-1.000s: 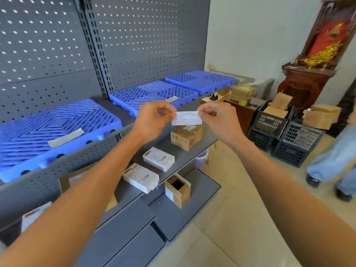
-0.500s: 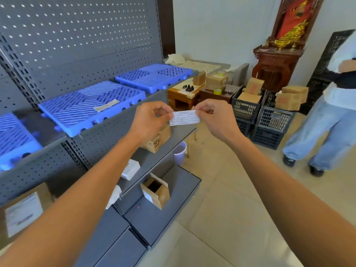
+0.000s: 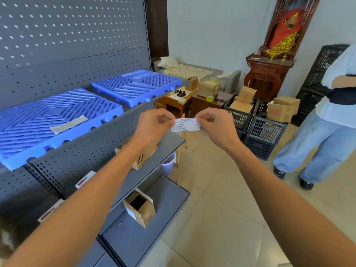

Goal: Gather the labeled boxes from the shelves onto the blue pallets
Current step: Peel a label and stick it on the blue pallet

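Both hands hold up a small white printed label (image 3: 185, 124) in front of me: my left hand (image 3: 152, 125) pinches its left end and my right hand (image 3: 216, 125) pinches its right end. Two blue pallets lie on the upper grey shelf, a near pallet (image 3: 48, 120) bearing a strip of tape and a far pallet (image 3: 136, 86). Below, a brown cardboard box (image 3: 142, 155) sits on the middle shelf, partly hidden by my left forearm. An open small box (image 3: 139, 207) stands on the bottom shelf. White labeled boxes (image 3: 84, 180) peek out at the left.
Another person (image 3: 325, 116) in jeans stands at the right. Black crates (image 3: 258, 130) with cardboard boxes sit on the floor beyond my hands. Behind them are wooden tables (image 3: 173, 102) and a dark cabinet (image 3: 267, 78). A lilac bin (image 3: 168, 165) stands by the shelf end. Tiled floor lies to the right.
My view has swung to the right along the shelving, so the leftmost pallet left the view and the standing person came closer into it. The label stays pinched between both hands.
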Demonstrator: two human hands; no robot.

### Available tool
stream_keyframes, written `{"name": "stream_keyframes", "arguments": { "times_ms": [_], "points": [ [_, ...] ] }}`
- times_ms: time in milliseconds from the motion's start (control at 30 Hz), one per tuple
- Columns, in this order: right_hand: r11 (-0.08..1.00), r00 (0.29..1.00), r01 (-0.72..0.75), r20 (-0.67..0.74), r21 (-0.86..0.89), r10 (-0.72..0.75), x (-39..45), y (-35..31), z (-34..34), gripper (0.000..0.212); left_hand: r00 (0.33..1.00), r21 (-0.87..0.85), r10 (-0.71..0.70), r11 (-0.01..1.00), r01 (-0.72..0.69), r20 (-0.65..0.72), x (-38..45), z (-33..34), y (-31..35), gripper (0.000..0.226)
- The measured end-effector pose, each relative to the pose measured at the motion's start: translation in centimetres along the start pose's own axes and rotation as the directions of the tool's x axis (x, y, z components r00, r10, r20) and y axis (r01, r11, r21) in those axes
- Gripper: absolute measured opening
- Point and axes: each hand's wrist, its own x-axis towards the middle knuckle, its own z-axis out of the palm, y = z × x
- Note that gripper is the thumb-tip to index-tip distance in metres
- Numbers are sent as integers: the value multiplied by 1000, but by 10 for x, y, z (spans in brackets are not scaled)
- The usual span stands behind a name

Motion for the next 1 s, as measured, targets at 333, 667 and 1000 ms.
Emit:
{"name": "stream_keyframes", "arguments": {
  "times_ms": [333, 667, 1000],
  "points": [
    [995, 996, 82, 23, 49, -83, 114, 6, 37, 11, 996, 51, -9, 999, 14, -85, 103, -17, -39, 6],
    [968, 964, 222, 119, 118, -236, 216, 4, 82, 12, 988, 178, -4, 984, 32, -155, 159, -46, -65, 9],
    [911, 876, 337, 275, 238, -396, 303, 25, 132, 10, 936, 212, -193, 942, 261, -296, 194, -45, -84, 9]
  ]
}}
